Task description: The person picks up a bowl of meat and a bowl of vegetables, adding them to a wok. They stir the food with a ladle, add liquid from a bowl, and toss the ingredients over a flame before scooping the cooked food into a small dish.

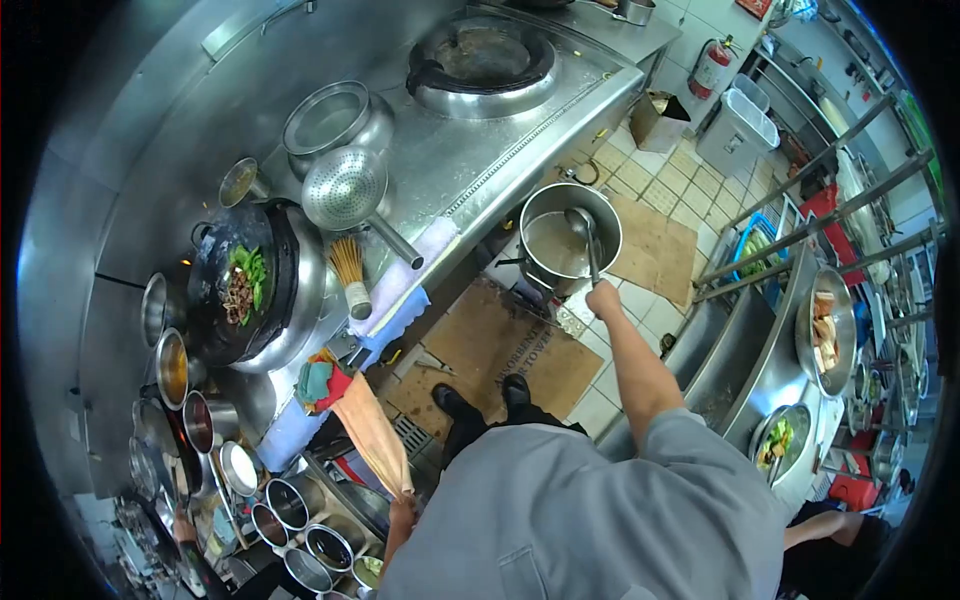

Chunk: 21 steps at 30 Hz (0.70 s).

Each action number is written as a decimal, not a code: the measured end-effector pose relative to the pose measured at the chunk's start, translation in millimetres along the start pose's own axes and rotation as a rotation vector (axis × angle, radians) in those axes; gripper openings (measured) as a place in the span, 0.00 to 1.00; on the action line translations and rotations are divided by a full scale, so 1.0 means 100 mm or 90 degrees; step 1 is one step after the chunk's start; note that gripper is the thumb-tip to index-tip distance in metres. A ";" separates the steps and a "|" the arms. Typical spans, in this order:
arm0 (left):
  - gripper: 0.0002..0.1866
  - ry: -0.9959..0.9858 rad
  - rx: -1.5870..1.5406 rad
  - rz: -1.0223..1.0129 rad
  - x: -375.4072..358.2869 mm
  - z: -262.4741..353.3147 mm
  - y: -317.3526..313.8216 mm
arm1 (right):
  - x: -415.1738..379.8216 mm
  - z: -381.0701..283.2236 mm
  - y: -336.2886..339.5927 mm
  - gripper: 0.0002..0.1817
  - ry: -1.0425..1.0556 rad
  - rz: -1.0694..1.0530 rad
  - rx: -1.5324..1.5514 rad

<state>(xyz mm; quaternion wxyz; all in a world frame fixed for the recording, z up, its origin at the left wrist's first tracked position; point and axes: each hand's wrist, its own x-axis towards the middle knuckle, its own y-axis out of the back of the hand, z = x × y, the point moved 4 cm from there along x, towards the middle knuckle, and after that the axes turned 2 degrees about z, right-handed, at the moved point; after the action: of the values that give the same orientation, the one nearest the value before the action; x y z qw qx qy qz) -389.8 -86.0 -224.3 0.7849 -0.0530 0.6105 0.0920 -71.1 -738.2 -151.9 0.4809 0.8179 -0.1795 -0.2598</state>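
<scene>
My right hand (603,299) is closed round the handle of a ladle (590,240), whose bowl dips into a tall steel stockpot (536,268) of cloudy liquid on the floor. Low at my left side, my left hand (402,508) grips one end of a peach-coloured cloth (372,432). The cloth stretches toward the stove's edge, where a bundled red and teal rag (318,383) lies by the wok; whether a handle is under it is hidden. In the dark wok (210,335) on the burner sit green vegetables (245,278) and browned meat pieces (238,300).
A perforated strainer (345,188) and a bamboo brush (348,275) rest on the steel stove. Several seasoning pots (290,503) crowd the lower left. Cardboard (500,345) covers the floor by my feet. Food bowls (826,340) stand on the right counter; other people's arms show at both lower sides.
</scene>
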 end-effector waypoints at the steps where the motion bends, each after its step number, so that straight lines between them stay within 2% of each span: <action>1: 0.13 -0.049 0.106 0.075 -0.19 0.03 0.06 | 0.01 -0.03 -0.11 0.07 -0.091 -0.103 0.170; 2: 0.13 -0.100 0.213 0.150 -0.35 0.10 0.14 | 0.00 -0.10 -0.20 0.05 -0.182 -0.206 0.340; 3: 0.12 -0.152 0.322 0.224 -0.47 0.22 0.20 | -0.03 -0.17 -0.13 0.05 -0.176 -0.208 0.349; 5: 0.11 -0.180 0.318 0.294 -0.53 0.47 0.26 | -0.33 -0.24 0.01 0.08 -0.354 -0.315 0.753; 6: 0.11 -0.182 0.318 0.291 -0.50 0.59 0.29 | -0.38 -0.17 0.03 0.08 -0.352 -0.312 0.753; 8: 0.12 -0.337 0.162 0.211 -0.29 0.79 0.35 | -0.55 0.02 0.06 0.08 -0.528 -0.372 1.103; 10: 0.11 -0.403 0.200 0.246 -0.35 1.14 0.22 | -0.81 0.16 0.24 0.05 -0.518 -0.375 1.104; 12: 0.10 -0.562 0.180 0.215 -0.29 1.53 0.11 | -1.16 0.14 0.57 0.04 -0.503 -0.370 1.106; 14: 0.10 -0.689 0.308 0.298 -0.27 2.03 0.03 | -1.50 -0.01 0.91 0.04 -0.488 -0.361 1.099; 16: 0.10 -0.871 0.378 0.362 -1.06 2.65 -0.40 | -1.73 -0.11 1.11 0.04 -0.440 -0.344 1.067; 18: 0.11 -0.987 0.399 0.506 -1.39 3.12 -0.47 | -1.95 -0.27 1.28 0.04 -0.395 -0.339 1.032; 21: 0.16 -1.087 0.263 0.596 -1.91 3.74 -0.52 | -2.26 -0.60 1.46 0.03 -0.343 -0.346 1.044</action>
<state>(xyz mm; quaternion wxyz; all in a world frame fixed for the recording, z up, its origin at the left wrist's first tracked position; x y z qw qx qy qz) -69.6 -79.3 52.4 0.8395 0.4150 -0.1953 0.2914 -222.3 -642.9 58.1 -0.3891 0.8295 -0.2155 -0.3378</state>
